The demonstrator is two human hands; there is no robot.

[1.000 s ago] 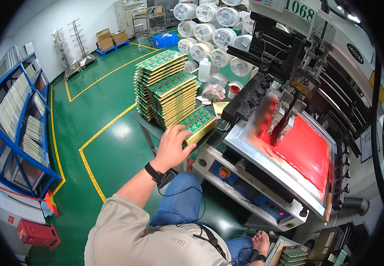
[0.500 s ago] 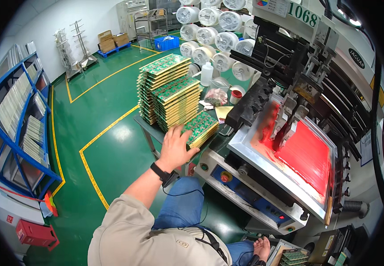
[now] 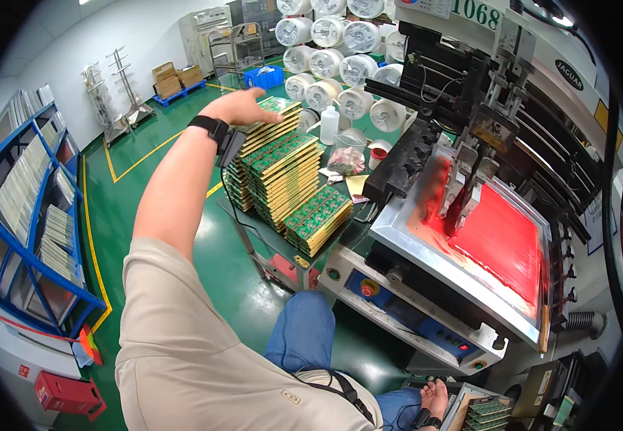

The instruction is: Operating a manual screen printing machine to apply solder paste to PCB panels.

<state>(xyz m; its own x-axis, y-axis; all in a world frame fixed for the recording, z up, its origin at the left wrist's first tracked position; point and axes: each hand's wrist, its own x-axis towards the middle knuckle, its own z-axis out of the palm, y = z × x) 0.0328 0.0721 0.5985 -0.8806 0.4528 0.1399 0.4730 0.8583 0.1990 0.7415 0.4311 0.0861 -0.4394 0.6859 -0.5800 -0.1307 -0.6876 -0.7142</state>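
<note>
My left hand (image 3: pixel 243 108) is at the top of the tall back stack of green circuit boards (image 3: pixel 238 169), thumb and fingers apart. Whether its fingers touch the top board is hard to tell. In front of that pile stands a second tall stack of circuit boards (image 3: pixel 283 169). A shorter stack of circuit boards (image 3: pixel 317 215) sits nearest me on the same small table. Low on the right, my right hand (image 3: pixel 434 397) lies with the palm partly showing and its fingers loosely bent apart, holding nothing. Beside it are several more circuit boards (image 3: pixel 487 412) in a tray.
A screen-printing machine (image 3: pixel 390 284) fills the right side, red ink (image 3: pixel 502 241) spread on its framed screen. Behind the stacks stand a white squeeze bottle (image 3: pixel 329 125), a plastic bag (image 3: pixel 347 161) and a red ink jar (image 3: pixel 378 154). A blue rack (image 3: pixel 20 287) of panels is at left.
My left hand has left the short stack and moved up and away to the top of the tall back stack. My right hand stays low on the right.
</note>
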